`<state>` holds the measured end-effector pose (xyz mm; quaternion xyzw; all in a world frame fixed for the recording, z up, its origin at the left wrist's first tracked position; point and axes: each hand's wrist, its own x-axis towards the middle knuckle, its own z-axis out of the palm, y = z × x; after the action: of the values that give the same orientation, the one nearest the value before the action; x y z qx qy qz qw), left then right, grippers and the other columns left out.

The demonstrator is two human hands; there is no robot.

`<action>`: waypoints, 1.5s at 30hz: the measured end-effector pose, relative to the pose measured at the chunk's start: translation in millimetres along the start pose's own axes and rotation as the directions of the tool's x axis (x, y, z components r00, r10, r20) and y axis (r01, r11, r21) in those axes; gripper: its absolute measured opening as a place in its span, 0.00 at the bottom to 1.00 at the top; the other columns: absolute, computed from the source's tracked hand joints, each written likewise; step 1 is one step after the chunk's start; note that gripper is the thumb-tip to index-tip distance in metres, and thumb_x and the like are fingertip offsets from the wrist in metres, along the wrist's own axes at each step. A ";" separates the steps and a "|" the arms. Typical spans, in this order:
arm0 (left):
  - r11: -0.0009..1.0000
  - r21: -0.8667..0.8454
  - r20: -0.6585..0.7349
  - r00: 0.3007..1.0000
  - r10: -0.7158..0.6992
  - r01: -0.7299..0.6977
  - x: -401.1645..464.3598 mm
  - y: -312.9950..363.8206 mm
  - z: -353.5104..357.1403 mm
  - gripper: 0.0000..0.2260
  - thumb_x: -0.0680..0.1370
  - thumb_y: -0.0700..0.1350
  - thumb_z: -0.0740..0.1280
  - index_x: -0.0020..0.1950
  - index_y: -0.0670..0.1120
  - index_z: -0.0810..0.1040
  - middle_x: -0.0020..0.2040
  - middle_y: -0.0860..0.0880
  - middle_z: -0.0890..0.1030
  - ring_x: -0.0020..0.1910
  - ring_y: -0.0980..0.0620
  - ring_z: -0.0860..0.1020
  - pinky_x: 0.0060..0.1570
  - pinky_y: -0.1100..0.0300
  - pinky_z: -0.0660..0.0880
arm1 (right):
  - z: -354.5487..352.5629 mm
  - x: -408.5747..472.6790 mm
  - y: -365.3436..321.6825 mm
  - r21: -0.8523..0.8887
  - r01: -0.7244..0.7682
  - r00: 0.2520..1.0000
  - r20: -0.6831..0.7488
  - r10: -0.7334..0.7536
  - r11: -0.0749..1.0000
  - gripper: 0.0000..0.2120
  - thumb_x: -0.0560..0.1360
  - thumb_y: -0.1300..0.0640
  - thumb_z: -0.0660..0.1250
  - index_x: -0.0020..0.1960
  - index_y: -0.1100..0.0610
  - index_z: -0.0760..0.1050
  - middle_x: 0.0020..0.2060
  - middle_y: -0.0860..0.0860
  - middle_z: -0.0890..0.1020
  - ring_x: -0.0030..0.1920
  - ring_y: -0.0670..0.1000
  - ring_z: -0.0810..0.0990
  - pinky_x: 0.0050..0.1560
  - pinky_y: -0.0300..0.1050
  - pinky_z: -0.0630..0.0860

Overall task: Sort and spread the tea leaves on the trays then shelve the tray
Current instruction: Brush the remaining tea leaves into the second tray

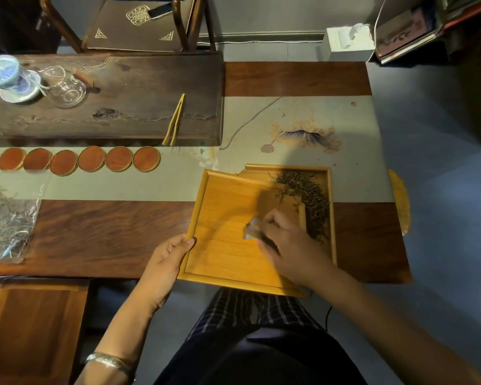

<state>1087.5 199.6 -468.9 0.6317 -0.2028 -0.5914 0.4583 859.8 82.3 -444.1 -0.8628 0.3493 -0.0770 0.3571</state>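
A pale wooden tray [222, 218] lies tilted over the table's near edge, overlapping a second tray [329, 190] beneath it on the right. Dark tea leaves [308, 198] lie heaped in that lower tray, along its right side. My left hand [167, 257] grips the upper tray's left rim, thumb on top. Over the upper tray's bare floor, my right hand [286, 240] pinches a small wooden tool with a pale tip [252, 232]. A clear plastic bag of tea leaves [6, 223] rests at the table's left edge.
Several round reddish coasters [90, 159] line the grey table runner. Bamboo tongs [175, 120] lean on the dark tea board [150, 87], which carries a glass pitcher [67, 87] and a blue-white cup [3, 70]. A chair [139, 26] stands behind; a white box [347, 40] sits on the floor.
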 end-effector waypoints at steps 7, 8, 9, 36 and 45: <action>1.000 0.016 0.001 1.000 0.015 -0.015 -1.5 2.3 -1.9 0.13 0.77 0.47 0.62 0.55 0.43 0.82 0.46 0.45 0.86 0.43 0.51 0.84 0.42 0.65 0.78 | 6.4 1.2 20.1 -0.121 -0.128 0.990 -0.073 0.120 0.984 0.14 0.79 0.52 0.62 0.62 0.57 0.74 0.52 0.50 0.70 0.44 0.48 0.75 0.40 0.45 0.78; 1.000 0.015 0.004 1.000 0.014 -0.014 -1.9 1.9 -2.3 0.13 0.77 0.47 0.62 0.54 0.43 0.82 0.47 0.44 0.86 0.44 0.51 0.84 0.42 0.65 0.78 | 5.9 3.7 26.2 -0.138 -0.168 0.983 -0.100 0.155 0.976 0.14 0.79 0.51 0.61 0.61 0.57 0.75 0.52 0.50 0.70 0.43 0.48 0.75 0.39 0.42 0.77; 1.000 0.014 0.007 1.000 0.012 -0.012 -2.3 1.5 -2.7 0.13 0.77 0.47 0.62 0.54 0.44 0.83 0.48 0.44 0.86 0.44 0.51 0.84 0.43 0.64 0.79 | 5.1 6.6 32.5 -0.155 -0.204 0.975 -0.120 0.186 0.967 0.14 0.79 0.51 0.61 0.61 0.57 0.75 0.51 0.49 0.70 0.41 0.47 0.74 0.36 0.38 0.74; 0.999 0.033 0.013 1.000 -0.004 0.004 -3.1 12.0 -7.8 0.15 0.77 0.48 0.63 0.53 0.40 0.83 0.48 0.39 0.85 0.44 0.45 0.83 0.44 0.60 0.80 | 4.7 38.1 46.9 -0.138 -0.284 0.953 -0.151 0.263 0.949 0.13 0.80 0.52 0.60 0.60 0.58 0.74 0.49 0.51 0.70 0.38 0.46 0.72 0.33 0.35 0.67; 0.997 -0.044 -0.011 0.998 -0.069 0.068 -3.7 10.3 -14.1 0.15 0.75 0.47 0.64 0.52 0.38 0.83 0.44 0.41 0.85 0.40 0.47 0.83 0.41 0.59 0.81 | -19.1 43.4 70.7 -0.067 -0.411 0.901 -0.180 0.394 0.909 0.14 0.81 0.49 0.58 0.57 0.58 0.75 0.50 0.52 0.71 0.42 0.47 0.71 0.38 0.40 0.67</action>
<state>1102.8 202.2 -460.1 0.6318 -0.1651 -0.6071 0.4528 846.0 7.6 -482.6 -0.7801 0.5514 -0.0533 0.2906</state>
